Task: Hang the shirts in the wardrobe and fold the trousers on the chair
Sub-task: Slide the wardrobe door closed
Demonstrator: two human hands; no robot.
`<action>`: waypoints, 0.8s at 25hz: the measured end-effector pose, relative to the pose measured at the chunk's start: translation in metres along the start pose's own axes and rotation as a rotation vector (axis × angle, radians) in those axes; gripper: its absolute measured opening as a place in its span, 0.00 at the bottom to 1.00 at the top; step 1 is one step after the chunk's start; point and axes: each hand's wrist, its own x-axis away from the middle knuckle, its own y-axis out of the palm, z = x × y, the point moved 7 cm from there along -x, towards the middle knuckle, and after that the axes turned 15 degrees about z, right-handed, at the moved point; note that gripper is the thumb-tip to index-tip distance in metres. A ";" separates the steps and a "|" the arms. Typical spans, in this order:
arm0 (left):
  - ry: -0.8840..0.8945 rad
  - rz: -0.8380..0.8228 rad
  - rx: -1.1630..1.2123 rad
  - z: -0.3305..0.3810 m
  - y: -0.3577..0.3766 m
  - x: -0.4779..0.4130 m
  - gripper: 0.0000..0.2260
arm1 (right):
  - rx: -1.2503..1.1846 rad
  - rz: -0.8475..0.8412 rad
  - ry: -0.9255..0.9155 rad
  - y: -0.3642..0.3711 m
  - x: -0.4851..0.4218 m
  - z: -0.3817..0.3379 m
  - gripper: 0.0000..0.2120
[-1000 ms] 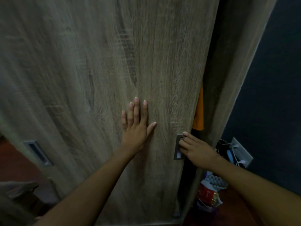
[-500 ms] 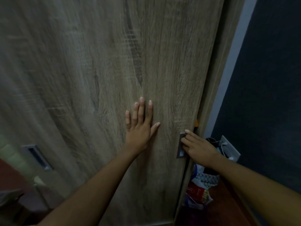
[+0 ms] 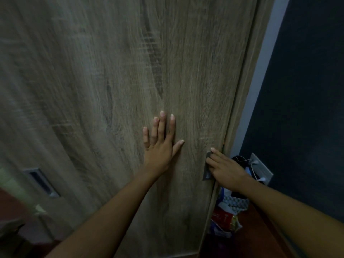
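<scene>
Left hand (image 3: 159, 146) flat on the door (image 3: 111, 90), fingers straight and a little spread, holding nothing, only pressing. Right hand (image 3: 227, 169) just beside it at the door's edge, fingertips curled into the recessed handle (image 3: 207, 173).

Since a second ago: slid the door rightward, toward the frame (image 3: 247, 90). Back then, a wide dark gap with an orange garment hanging inside; half a second ago, only a thin strip; now all but shut, with at most a sliver of orange (image 3: 224, 145) at the seam. Same flat palm and same hooked grip throughout, so pushing and pulling together.

For the task, as a judgement: closing up the wardrobe, hence hanging on this side probably done, with the shirts hidden behind the door. No trousers and no chair in view, so no telling how the folding stands.

Further out: second handle (image 3: 41, 182) low at left on another panel, bags (image 3: 227, 216) on the floor beside the wardrobe, socket plate (image 3: 261, 168) with cables on the dark wall (image 3: 307, 108).
</scene>
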 end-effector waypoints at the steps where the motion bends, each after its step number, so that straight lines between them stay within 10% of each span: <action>1: 0.005 0.006 -0.006 0.000 0.000 0.000 0.35 | 0.005 0.001 0.011 0.000 0.000 0.000 0.17; 16: 0.035 0.045 -0.058 -0.030 -0.006 0.006 0.33 | -0.094 0.113 0.012 -0.001 -0.001 -0.014 0.20; 20: 0.031 0.020 -0.053 -0.038 -0.007 0.007 0.34 | -0.499 0.502 0.437 -0.038 -0.016 0.008 0.11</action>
